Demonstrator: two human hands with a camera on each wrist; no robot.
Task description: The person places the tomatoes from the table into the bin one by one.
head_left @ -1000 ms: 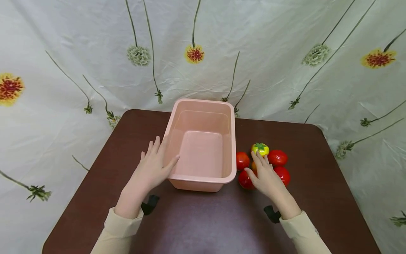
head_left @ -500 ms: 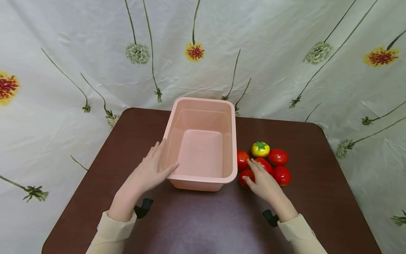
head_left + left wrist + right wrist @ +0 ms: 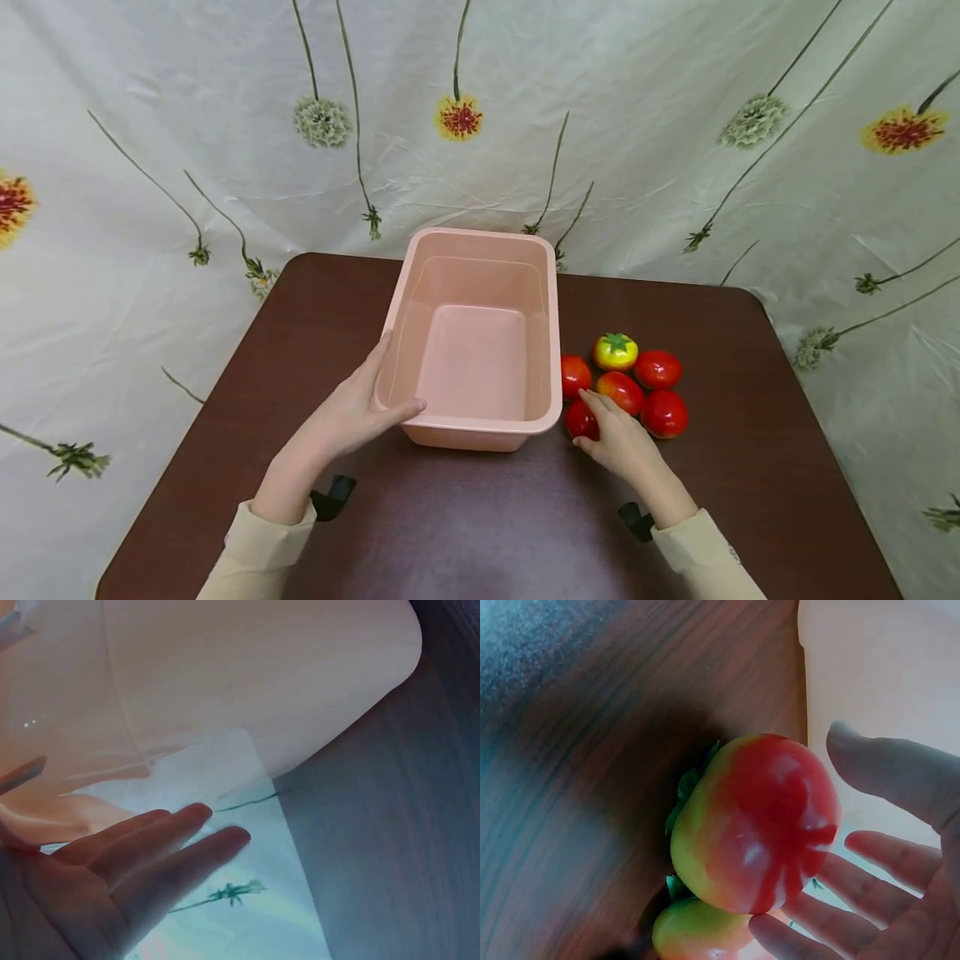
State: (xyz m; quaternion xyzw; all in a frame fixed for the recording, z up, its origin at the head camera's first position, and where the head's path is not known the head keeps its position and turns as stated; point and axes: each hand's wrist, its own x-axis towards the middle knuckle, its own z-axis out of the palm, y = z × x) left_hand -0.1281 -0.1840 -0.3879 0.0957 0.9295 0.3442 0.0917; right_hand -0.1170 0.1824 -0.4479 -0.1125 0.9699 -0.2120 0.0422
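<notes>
A pink plastic tub (image 3: 468, 439) stands on the brown table. My left hand (image 3: 348, 421) is at its left front corner, thumb over the front rim and fingers along the outside; in the left wrist view those fingers look nearly straight. To the tub's right lies a cluster of shiny tomatoes. My right hand (image 3: 621, 437) reaches over the front left tomato (image 3: 581, 421) and partly hides it. In the right wrist view this tomato (image 3: 761, 821) is red, fading to yellow-green near its leafy stem end, with thumb and loosely spread fingers around it, not closed on it.
Behind and right of that tomato sit several others: an orange-red one (image 3: 575, 375), a yellow one (image 3: 615, 354) with a green leafy top, and more red ones (image 3: 664, 414). A pale floral cloth (image 3: 480, 175) hangs behind the table (image 3: 750, 467).
My right hand has drawn back from the yellow tomato and lowered over the front left red one, uncovering the middle tomatoes. My left hand has shifted slightly toward me along the tub's side.
</notes>
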